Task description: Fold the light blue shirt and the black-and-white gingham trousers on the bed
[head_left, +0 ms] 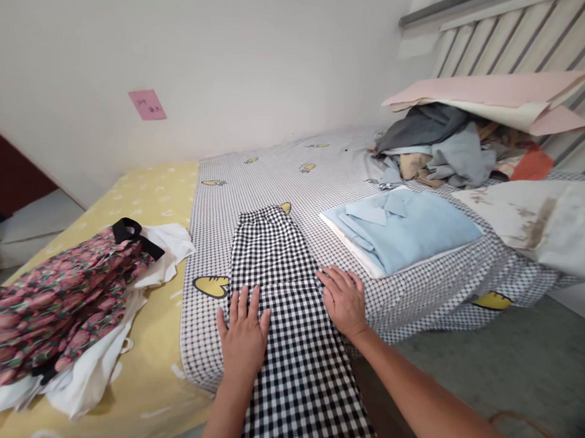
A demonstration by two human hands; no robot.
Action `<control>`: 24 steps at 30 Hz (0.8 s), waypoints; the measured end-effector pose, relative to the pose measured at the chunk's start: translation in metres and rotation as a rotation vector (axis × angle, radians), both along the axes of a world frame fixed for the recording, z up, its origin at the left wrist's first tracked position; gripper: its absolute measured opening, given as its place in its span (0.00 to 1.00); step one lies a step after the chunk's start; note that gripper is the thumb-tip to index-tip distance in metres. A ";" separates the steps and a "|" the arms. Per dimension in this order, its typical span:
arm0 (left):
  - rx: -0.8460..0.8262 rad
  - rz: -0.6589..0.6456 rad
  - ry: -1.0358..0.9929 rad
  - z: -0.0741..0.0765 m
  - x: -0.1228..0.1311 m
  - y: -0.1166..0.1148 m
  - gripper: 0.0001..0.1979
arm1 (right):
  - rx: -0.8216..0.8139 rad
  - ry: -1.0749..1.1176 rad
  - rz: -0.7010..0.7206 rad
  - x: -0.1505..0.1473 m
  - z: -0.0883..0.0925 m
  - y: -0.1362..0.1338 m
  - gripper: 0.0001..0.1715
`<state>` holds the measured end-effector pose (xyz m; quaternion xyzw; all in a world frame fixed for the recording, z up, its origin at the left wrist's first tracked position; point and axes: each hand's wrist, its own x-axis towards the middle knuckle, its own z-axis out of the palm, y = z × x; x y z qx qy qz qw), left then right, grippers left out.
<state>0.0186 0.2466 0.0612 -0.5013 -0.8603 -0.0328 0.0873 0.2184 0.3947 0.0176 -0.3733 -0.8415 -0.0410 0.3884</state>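
Note:
A black-and-white checked garment (pixel 294 339) with a gathered waistband lies lengthwise on the bed, its lower end hanging over the near edge. My left hand (pixel 244 336) rests flat on its left side, fingers spread. On the right side of the cloth, my right hand (pixel 344 299) touches the edge with its fingers extended and slightly bent. Neither hand grips anything. To the right of the garment sits a folded light blue shirt (pixel 412 227) on top of something white.
A floral garment (pixel 61 303) and white clothes (pixel 91 378) lie on the yellow sheet (pixel 158 350) at left. At the back right are piled clothes (pixel 443 143) under a pink sheet (pixel 486 92). A white bag (pixel 572 225) lies at the right edge.

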 end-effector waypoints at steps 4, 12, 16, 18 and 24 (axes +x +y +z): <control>0.013 -0.001 -0.003 -0.001 0.000 0.000 0.30 | 0.019 -0.022 -0.011 0.000 -0.001 0.000 0.29; 0.009 0.008 -0.009 0.000 0.001 0.000 0.30 | 0.014 -0.025 -0.013 0.000 -0.002 0.001 0.30; 0.010 0.006 -0.024 -0.001 0.000 0.001 0.30 | 0.008 -0.023 -0.004 0.000 -0.003 0.001 0.29; 0.004 0.006 -0.025 -0.001 0.000 0.001 0.30 | 0.008 -0.022 -0.006 0.000 -0.003 0.002 0.29; 0.016 0.003 -0.029 -0.001 0.000 0.000 0.30 | 0.019 -0.009 -0.002 0.000 -0.002 0.001 0.26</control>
